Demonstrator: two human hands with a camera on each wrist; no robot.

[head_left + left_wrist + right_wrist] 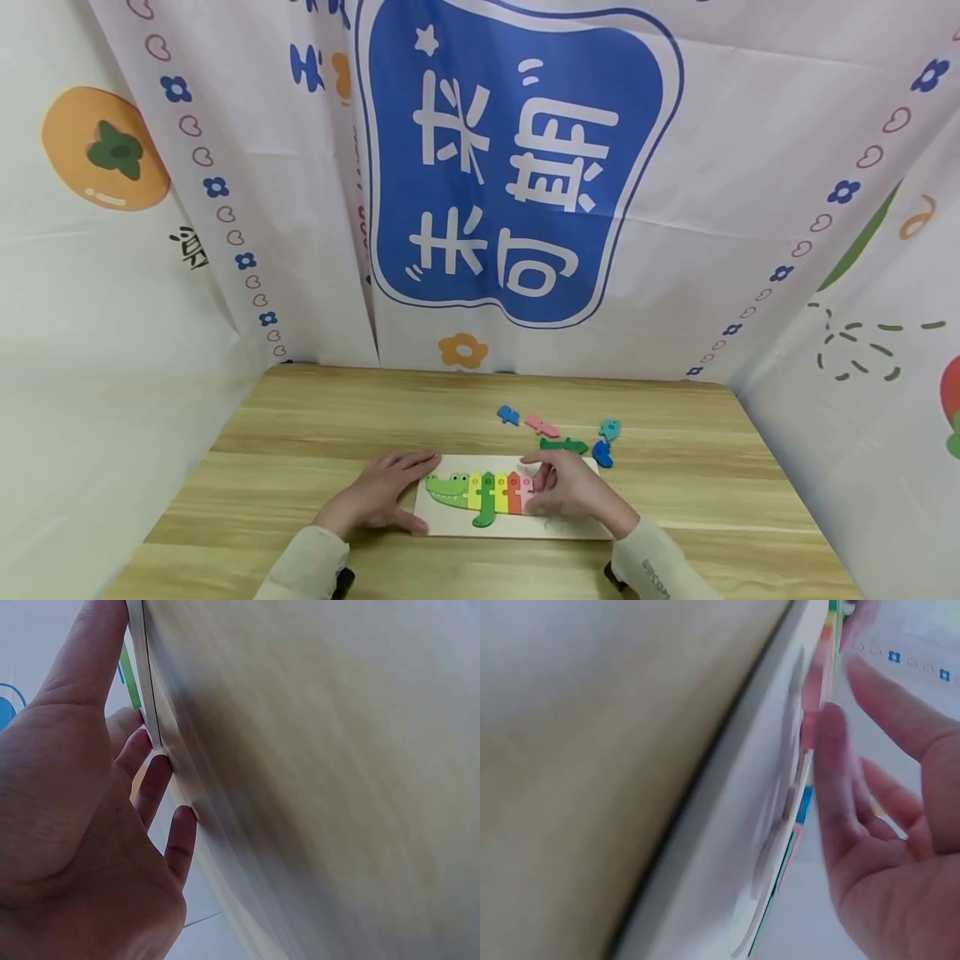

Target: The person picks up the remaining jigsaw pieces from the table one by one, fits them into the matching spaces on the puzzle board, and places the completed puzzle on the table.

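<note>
A wooden crocodile puzzle board point(510, 528) lies on the table, with a green head piece point(447, 491) and several colored body pieces in it. My left hand point(382, 492) rests at the board's left end, thumb at the near corner and fingers at the far one. In the left wrist view, the left hand's fingers point(155, 787) are fairly straight along the edge. Over the board's right half is my right hand point(566, 483), its thumb touching the pink piece point(527, 483) beside the red one point(513, 493). The right wrist view shows its digits apart, gripping nothing.
Loose pieces lie beyond the board: a small blue one point(507, 414), a pink one point(542, 426), a green one point(564, 446), a teal one point(610, 429) and a darker blue one point(602, 454). Printed cloth point(750, 167) surrounds the wooden table point(337, 417).
</note>
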